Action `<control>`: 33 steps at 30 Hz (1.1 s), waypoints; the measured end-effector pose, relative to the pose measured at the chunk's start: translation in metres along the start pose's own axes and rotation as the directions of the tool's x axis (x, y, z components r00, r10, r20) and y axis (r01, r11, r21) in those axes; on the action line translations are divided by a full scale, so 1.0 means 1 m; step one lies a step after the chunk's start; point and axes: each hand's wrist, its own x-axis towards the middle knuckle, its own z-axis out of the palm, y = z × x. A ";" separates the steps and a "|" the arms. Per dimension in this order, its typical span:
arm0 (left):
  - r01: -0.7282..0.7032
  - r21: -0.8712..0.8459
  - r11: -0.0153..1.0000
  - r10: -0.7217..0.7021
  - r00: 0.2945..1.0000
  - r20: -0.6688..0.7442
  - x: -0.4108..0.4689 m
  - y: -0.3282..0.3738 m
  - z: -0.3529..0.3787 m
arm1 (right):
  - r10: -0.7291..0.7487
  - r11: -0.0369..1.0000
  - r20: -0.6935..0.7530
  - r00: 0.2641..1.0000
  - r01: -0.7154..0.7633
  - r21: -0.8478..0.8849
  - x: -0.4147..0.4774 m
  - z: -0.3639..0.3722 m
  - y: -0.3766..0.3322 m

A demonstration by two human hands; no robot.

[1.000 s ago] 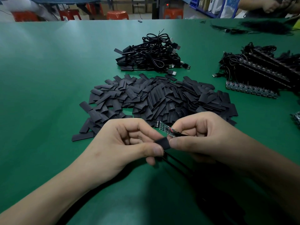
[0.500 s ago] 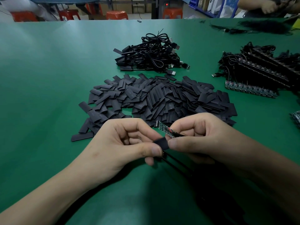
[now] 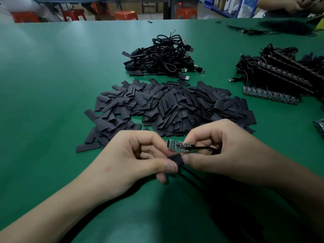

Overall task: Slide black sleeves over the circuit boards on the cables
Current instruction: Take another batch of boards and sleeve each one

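A green table point(image 3: 43, 85) fills the view, with red stools point(image 3: 125, 14) beyond its far edge at the left.

Low on the left, the left hand point(image 3: 133, 160) comes in over the table with its fingers curled in. Its thumb presses a single black sleeve point(image 3: 176, 159) against the fingers, so this hand grips the sleeve at its left end. Behind the hands, a wide pile of sleeves point(image 3: 168, 106) lies flat and loose on the table, spread from left of centre to right of centre. Farther back, a heap of cables point(image 3: 163, 57) lies tangled with metal plugs sticking out on its right side.

Just above the held sleeve, a small circuit board point(image 3: 178, 146) hangs in the air between the two hands, bare, its free end pointing towards the left fingers. It lies apart from the sleeve. A black cable point(image 3: 201, 147) leaves the board's right end and runs into the right hand point(image 3: 219, 151), whose curled fingers pinch it. The right thumb tip touches the sleeve's right end. Two black strands come out from under the sleeve and run down to the right.

At the right edge, a stack of wired boards point(image 3: 280, 76) lies in rows. At the top right corner, another person's hands point(image 3: 296, 5) are above the table's far edge.
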 end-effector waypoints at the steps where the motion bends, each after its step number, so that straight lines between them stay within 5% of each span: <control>1: -0.003 0.010 1.000 0.003 1.000 0.008 0.000 0.000 0.000 | -0.001 1.000 0.001 1.000 0.001 -0.007 0.000 0.000 0.000; 12: -0.022 0.020 1.000 0.021 0.997 0.069 0.000 -0.005 -0.002 | 0.035 0.999 0.064 0.997 -0.035 -0.004 0.000 0.001 -0.002; 16: -0.141 0.135 0.981 0.148 0.988 -0.043 -0.002 -0.011 0.002 | 0.104 0.989 0.049 0.993 -0.108 0.103 0.002 0.003 -0.003; 19: -0.316 0.569 0.759 0.432 0.899 -0.076 -0.003 -0.010 0.001 | 0.146 0.968 -0.011 0.989 -0.141 0.209 0.003 0.005 -0.004; 22: -0.390 0.722 0.571 0.584 0.812 -0.023 -0.004 -0.007 0.001 | 0.167 0.946 -0.060 0.984 -0.143 0.292 0.005 0.008 -0.005; 33: -0.404 0.718 0.568 0.606 0.795 -0.032 -0.005 -0.007 0.001 | 0.129 0.941 -0.077 0.989 -0.097 0.323 0.003 0.015 -0.007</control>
